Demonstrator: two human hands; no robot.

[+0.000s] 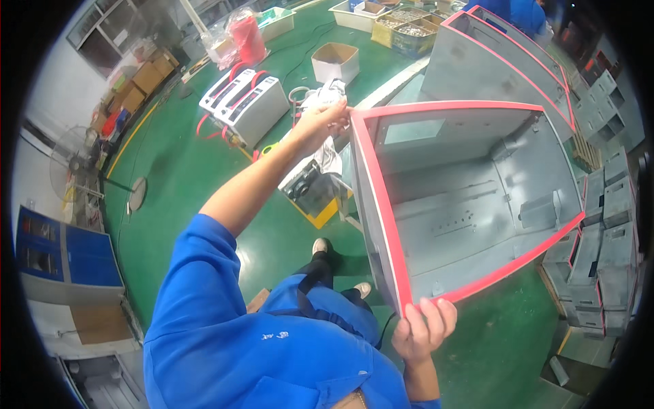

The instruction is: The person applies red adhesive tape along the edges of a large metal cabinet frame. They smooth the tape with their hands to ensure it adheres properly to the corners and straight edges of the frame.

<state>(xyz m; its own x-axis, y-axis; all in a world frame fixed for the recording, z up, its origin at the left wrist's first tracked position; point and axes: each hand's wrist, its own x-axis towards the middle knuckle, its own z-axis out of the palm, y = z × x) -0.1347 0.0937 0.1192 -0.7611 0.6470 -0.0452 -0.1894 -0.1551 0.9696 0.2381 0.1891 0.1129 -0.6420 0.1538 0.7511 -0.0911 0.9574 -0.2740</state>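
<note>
A large grey metal enclosure [385, 198], open on the side facing me, is tilted between my hands. Pink-red tape runs along its rim. Inside are a pale rectangular opening, a row of small holes and small brackets. My left hand [328, 124] is closed on its upper left corner, the fingertips pinching at the taped edge. At the lower left corner, my right hand [426, 330] has its fingers curled over the taped rim. Whether the enclosure also rests on the bench behind it is hidden.
White machines [255, 109] with red hoses stand on the green floor, near an open carton [335, 63]. More red-edged grey enclosures [490, 68] stand at the far right, and stacked grey boxes [599, 252] at right. A standing fan [78, 163] is at left.
</note>
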